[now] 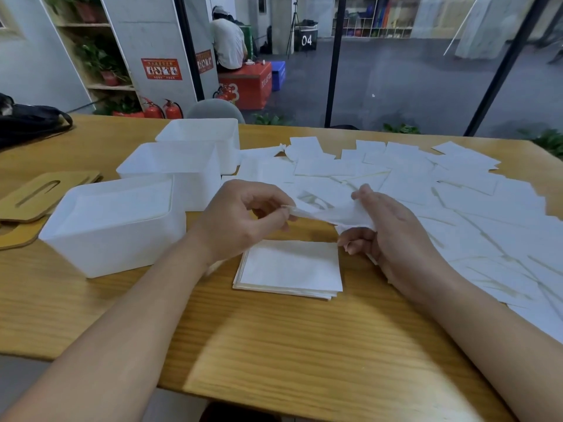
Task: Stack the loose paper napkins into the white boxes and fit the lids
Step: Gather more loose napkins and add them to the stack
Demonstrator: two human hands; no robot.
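Observation:
Both hands hold one white paper napkin (329, 213) just above the table. My left hand (243, 217) pinches its left edge and my right hand (387, 226) grips its right side. Below them a neat stack of napkins (289, 268) lies on the wooden table (274, 345). Three white boxes stand open at the left: a near one (112, 229), a middle one (173, 169) and a far one (204, 135). Many loose napkins (441, 193) cover the right half of the table. Wooden lids (39, 196) with slots lie at the far left.
A black bag (30, 120) rests on the table's back left corner. A grey chair back (214, 109) shows behind the far edge. Beyond the glass a person sits on a red box, and fire extinguishers stand by a pillar.

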